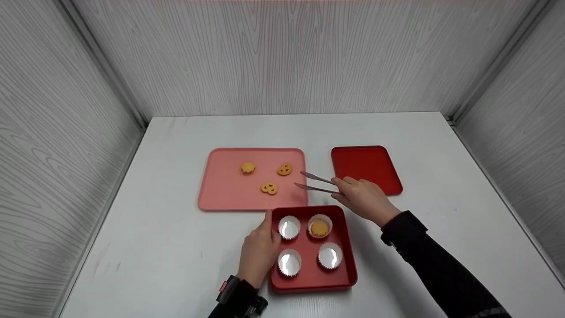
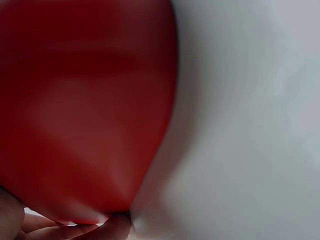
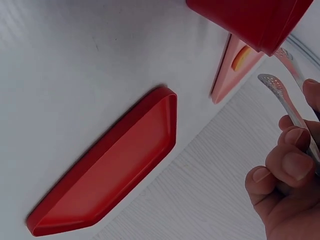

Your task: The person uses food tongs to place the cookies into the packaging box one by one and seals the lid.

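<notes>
My right hand [image 1: 365,199] holds metal tongs [image 1: 315,188], their perforated tips spread apart with nothing between them, over the right edge of a pink tray [image 1: 225,194]. On that tray lie three yellow cookies: a scalloped one [image 1: 247,168] and two pretzel-shaped ones, one farther back [image 1: 284,169] and one nearer [image 1: 269,188]. With thumb and fingers, my left hand [image 1: 257,254] grips the left wall of a red box [image 1: 309,282]. Inside the box stand several paper cups; the back right cup [image 1: 325,217] contains a yellow cookie [image 1: 319,228].
A flat red lid-like tray [image 1: 366,165] lies behind my right hand, to the right of the pink tray. Everything rests on a white table [image 1: 154,221]. Grey wood-grain panels [image 1: 282,57] enclose it at the back and on both sides.
</notes>
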`<state>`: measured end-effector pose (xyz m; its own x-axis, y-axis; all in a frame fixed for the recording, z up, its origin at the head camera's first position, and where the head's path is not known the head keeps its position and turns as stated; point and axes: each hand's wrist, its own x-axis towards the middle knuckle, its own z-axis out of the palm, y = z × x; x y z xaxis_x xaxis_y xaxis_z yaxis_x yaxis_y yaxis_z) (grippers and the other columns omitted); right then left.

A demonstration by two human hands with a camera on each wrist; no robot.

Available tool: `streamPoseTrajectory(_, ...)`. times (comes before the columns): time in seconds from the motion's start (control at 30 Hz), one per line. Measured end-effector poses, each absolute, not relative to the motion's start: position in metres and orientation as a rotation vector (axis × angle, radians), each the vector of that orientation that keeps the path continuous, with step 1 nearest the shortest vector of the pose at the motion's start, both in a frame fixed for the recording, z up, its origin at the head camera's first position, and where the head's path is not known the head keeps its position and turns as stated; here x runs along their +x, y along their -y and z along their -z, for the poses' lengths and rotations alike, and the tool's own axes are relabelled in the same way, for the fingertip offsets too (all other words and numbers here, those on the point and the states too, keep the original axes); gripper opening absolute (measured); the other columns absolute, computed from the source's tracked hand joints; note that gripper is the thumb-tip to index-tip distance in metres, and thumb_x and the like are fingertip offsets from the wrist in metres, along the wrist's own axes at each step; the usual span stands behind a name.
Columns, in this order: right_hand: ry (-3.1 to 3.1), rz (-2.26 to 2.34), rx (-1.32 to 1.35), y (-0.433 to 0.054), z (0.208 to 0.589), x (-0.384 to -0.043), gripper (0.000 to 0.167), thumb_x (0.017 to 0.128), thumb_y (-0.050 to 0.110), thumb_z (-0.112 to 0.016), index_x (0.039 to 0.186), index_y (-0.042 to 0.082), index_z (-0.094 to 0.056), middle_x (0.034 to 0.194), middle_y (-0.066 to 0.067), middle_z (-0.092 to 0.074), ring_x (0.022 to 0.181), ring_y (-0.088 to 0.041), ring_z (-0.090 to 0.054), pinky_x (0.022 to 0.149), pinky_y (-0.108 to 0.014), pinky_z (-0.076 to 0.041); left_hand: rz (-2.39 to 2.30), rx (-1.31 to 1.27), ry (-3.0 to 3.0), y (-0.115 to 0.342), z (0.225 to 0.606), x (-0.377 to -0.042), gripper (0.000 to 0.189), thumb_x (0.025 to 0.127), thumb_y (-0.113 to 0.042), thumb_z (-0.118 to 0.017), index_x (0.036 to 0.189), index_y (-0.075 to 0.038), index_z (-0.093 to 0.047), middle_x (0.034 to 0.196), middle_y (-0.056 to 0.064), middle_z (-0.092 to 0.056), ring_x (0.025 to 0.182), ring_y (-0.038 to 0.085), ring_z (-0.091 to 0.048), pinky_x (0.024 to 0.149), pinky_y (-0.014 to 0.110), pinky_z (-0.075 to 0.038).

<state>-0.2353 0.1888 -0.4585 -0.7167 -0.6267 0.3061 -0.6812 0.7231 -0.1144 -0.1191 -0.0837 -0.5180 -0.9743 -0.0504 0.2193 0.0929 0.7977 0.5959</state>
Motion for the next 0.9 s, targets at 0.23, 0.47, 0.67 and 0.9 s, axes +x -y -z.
streamPoseTrajectory(0.23, 2.799, -0.342, 0.987, -0.172, 0.460, -0.256, 0.031, 0.095, 0.020, -0.073, 0.122, 0.006, -0.066, 0.089, -0.010, -0.067, 0.072, -0.023, -0.064, 0.068, -0.038, -0.058, 0.929, -0.030, 2.770, 0.084, 0.518, -0.119, 0.061, 0.091, -0.006, -0.064, 0.149, 0.002, -0.048, 0.067, 0.006, -0.058, 0.053, 0.013, -0.040, 0.052, 0.034, -0.040)
streamPoseTrajectory(0.47, 2.896, -0.348, 0.945, -0.159, 0.463, -0.271, 0.031, 0.097, 0.021, -0.071, 0.123, 0.007, -0.065, 0.092, -0.012, -0.068, 0.077, -0.025, -0.065, 0.073, -0.040, -0.059, 0.938, -0.024, 2.785, 0.084, 0.520, -0.121, 0.061, 0.091, -0.006, -0.064, 0.149, 0.002, -0.047, 0.071, 0.009, -0.061, 0.053, 0.014, -0.042, 0.052, 0.035, -0.042)
streamPoseTrajectory(0.67, 2.969, -0.374, 0.903, -0.155, 0.465, -0.279, 0.031, 0.097, 0.023, -0.071, 0.122, 0.004, -0.067, 0.096, -0.014, -0.069, 0.082, -0.027, -0.066, 0.073, -0.042, -0.059, 0.921, -0.050, 2.760, 0.083, 0.520, -0.119, 0.059, 0.090, -0.004, -0.064, 0.147, 0.003, -0.049, 0.077, 0.013, -0.066, 0.052, 0.014, -0.042, 0.050, 0.034, -0.041)
streamPoseTrajectory(0.9, 2.979, -0.359, 0.908, -0.147, 0.464, -0.285, 0.032, 0.097, 0.023, -0.071, 0.121, 0.003, -0.068, 0.096, -0.015, -0.069, 0.080, -0.028, -0.066, 0.073, -0.041, -0.059, 0.926, -0.047, 2.748, 0.084, 0.520, -0.119, 0.059, 0.090, -0.005, -0.064, 0.147, 0.003, -0.049, 0.077, 0.015, -0.066, 0.051, 0.014, -0.042, 0.049, 0.034, -0.041)
